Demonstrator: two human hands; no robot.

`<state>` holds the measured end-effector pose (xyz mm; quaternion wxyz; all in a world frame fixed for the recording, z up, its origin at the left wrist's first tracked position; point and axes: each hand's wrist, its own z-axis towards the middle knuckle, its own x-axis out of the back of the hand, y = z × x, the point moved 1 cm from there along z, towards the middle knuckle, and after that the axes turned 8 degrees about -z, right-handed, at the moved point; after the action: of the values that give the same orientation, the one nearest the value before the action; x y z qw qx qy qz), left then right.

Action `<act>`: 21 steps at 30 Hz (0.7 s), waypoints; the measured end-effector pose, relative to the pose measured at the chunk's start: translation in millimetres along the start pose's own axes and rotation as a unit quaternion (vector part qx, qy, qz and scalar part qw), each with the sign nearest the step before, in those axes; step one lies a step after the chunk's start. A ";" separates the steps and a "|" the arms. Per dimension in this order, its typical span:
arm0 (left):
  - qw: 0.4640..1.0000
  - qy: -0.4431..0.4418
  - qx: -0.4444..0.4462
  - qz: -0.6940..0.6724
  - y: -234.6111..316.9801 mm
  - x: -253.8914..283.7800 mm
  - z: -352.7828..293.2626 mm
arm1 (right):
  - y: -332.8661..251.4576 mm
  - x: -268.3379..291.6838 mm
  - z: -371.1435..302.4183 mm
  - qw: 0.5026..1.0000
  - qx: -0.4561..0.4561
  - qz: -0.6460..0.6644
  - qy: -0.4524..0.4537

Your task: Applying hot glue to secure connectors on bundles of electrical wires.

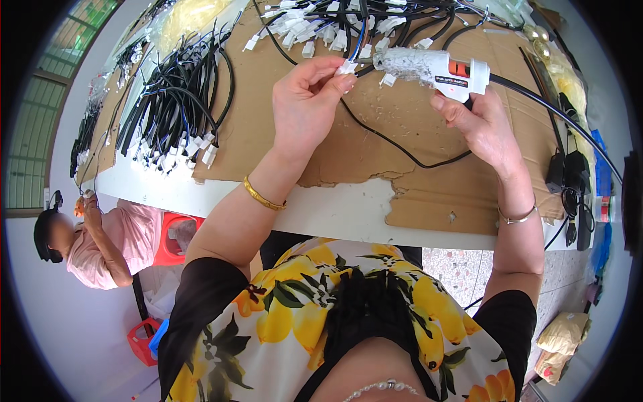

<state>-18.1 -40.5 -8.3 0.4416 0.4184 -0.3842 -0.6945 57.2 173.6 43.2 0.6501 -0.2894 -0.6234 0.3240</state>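
Observation:
My left hand [303, 106] pinches a small white plastic connector [347, 68] between thumb and fingertips. Blue and dark wires run up from it toward the far side. Wrapped round the handle of a white hot glue gun [429, 67] is my right hand [483, 128]. The gun lies level, its nozzle pointing left at the connector; I cannot tell whether the two touch. Clear residue covers its front half, and a black cord [556, 107] leaves its back end. Beyond my hands lies a heap of black cables with white connectors [295, 25].
Torn brown cardboard [362, 154] covers the white table [335, 208]. At left lies a large bundle of black cables [181, 94]. Black adapters [568, 171] sit at the right edge. A person in pink [114, 241] sits at the far left, beside a red stool [171, 234].

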 end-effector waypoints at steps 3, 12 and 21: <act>1.000 0.004 -0.005 0.015 1.1 0.3 0.1 | -1.6 -1.0 -0.4 1.000 0.004 -0.023 0.000; 0.999 0.004 -0.021 0.029 0.8 1.4 1.0 | -7.9 -3.7 -3.1 0.998 0.015 -0.052 0.025; 1.000 0.013 -0.009 0.018 2.2 0.5 1.0 | -6.4 -7.1 -2.5 0.999 0.010 -0.022 0.022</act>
<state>-18.5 -41.6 -6.0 0.4627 0.4164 -0.3791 -0.6847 59.9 164.1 43.6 0.6739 -0.2761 -0.6117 0.3090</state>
